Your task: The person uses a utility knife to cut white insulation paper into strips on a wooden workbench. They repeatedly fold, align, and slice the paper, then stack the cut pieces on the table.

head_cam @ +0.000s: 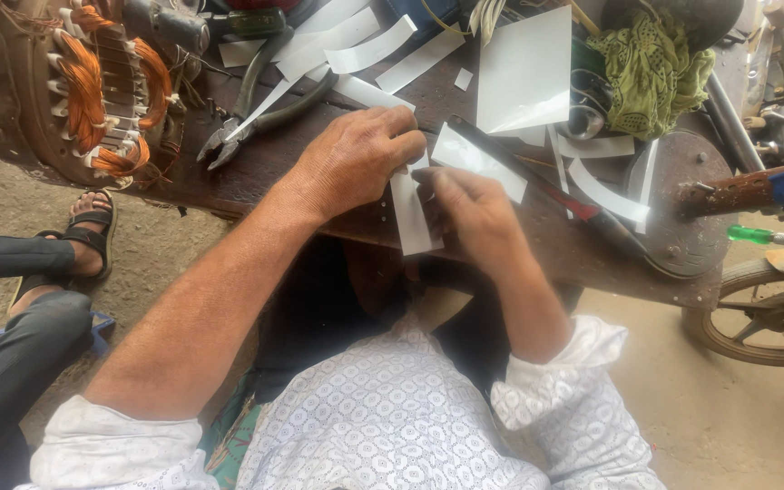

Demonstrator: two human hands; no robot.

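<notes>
Fingers (407, 136) of the left hand (356, 159) are pressed down together on the top end of a white paper strip (410, 213), pinning it flat against the dark wooden table (319, 172), while the right hand (469, 213) pinches the strip's right edge between thumb and fingertips, looks like it's creasing or folding it along its length. So both hands are clamped on that one strip, which hangs partly over the near edge of the table right in front of the person. Makes sense to hold it like that, one hand anchors, the other does the bending. Scattered behind are more cut white strips (369, 50) and a bigger white sheet (524, 73), all within easy reach. Pliers (256, 118) lie just left of the left hand, and a motor stator with copper windings (83, 91) sits at the far left of the table. A crumpled green cloth (651, 73) is off to the right. Someone else's sandalled foot (88, 231) shows on the floor to the left.
</notes>
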